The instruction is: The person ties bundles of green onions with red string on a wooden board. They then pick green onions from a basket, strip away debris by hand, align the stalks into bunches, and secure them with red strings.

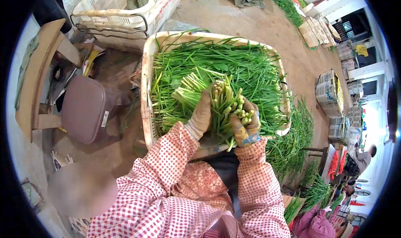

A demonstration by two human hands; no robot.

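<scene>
Both my hands wear dirty work gloves, above a white plastic crate (146, 77) packed with long green leafy stalks (217, 54). My left hand (201, 115) is wrapped against the left side of a bunch of stalks (223, 98), whose pale cut ends point up. My right hand (247, 125) has its fingers curled round the lower right of that same bunch. More pale stalk ends (190, 87) lie just left of the bunch, close to my left hand. The fingertips of my left hand are partly hidden behind the stalks.
A brown stool (83, 108) stands at the left, near a wooden frame (39, 79). Another white crate (121, 29) is behind it. Loose greens (294, 142) lie on the floor right of the crate. Farther right are wrapped bundles (330, 92) and a person (361, 158).
</scene>
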